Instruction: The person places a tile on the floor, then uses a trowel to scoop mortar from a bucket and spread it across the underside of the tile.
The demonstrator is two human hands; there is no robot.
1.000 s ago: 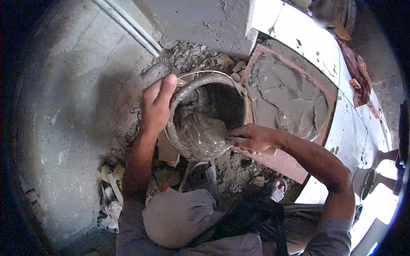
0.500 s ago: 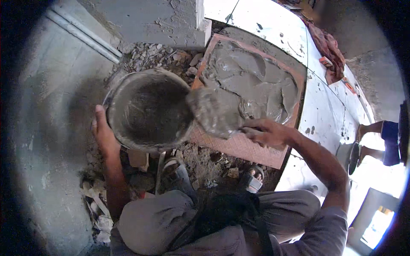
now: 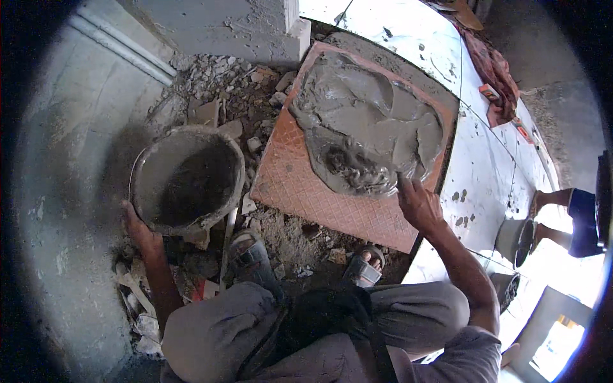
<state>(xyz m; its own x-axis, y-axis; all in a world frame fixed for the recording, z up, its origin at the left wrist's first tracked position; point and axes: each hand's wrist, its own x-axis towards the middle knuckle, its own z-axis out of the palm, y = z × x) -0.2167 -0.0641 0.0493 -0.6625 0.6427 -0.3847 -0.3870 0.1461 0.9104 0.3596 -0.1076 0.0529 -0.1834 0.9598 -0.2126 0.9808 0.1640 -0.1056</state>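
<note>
My left hand (image 3: 142, 228) grips the lower left side of a mortar-caked bucket (image 3: 237, 191), tilted so its dark inside shows. My right hand (image 3: 419, 205) is closed round a trowel whose handle is hidden by the fingers. Its blade, coated in mortar, cannot be told apart from the wet grey mortar (image 3: 357, 108). That mortar is spread thick and uneven over an orange-pink tile (image 3: 306, 198) with a gridded back. The near left part of the tile shows bare. A dark, lumpy heap of mortar lies just left of the trowel.
Rubble (image 3: 220, 80) lies along the wall foot and around my sandalled feet. White floor tiles (image 3: 472, 159) run along the right, with a reddish cloth (image 3: 488, 67) on them. Another person's legs (image 3: 554, 199) stand at far right beside a grey bucket (image 3: 513, 241).
The bucket has moved left and slightly down with my left hand. My right hand has shifted right, and the mortar-laden trowel has gone from the bucket's rim onto the tile, where a lumpy heap now lies.
</note>
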